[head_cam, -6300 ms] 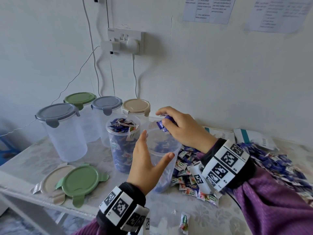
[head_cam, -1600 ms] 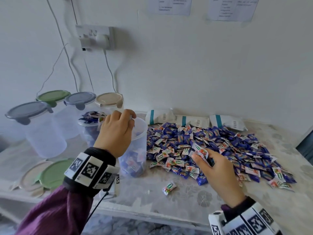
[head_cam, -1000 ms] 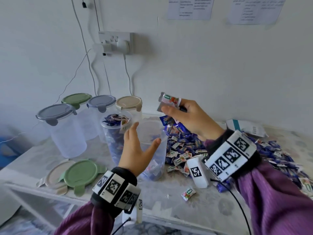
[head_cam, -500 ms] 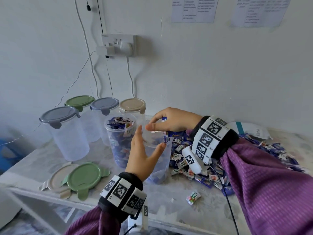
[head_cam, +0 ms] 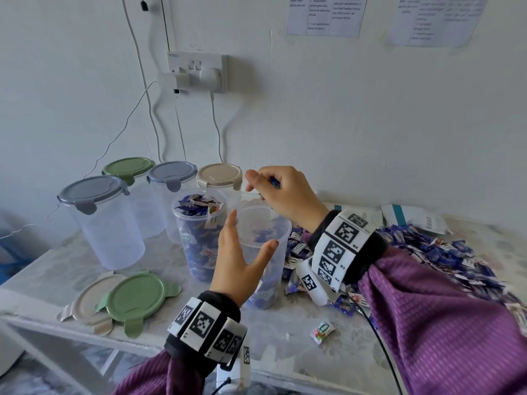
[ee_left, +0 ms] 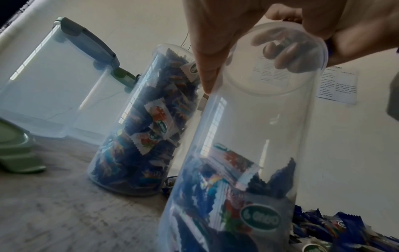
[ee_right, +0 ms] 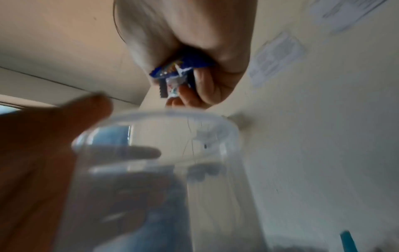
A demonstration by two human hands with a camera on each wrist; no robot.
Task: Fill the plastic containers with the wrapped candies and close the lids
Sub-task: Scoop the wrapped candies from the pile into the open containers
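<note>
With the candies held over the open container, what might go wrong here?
The right hand holds blue wrapped candies near the far rim of the clear part-filled plastic container; some may fall outside it. The left hand only rests open against the wall, so a knock might tip the container. The full lidless container stands close by.

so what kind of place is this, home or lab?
Hard to say for certain; it looks like a plain room set up as a packing station. White wall with a socket and taped instruction sheets, a marble-patterned table, a row of lidded containers, and a candy pile.
</note>
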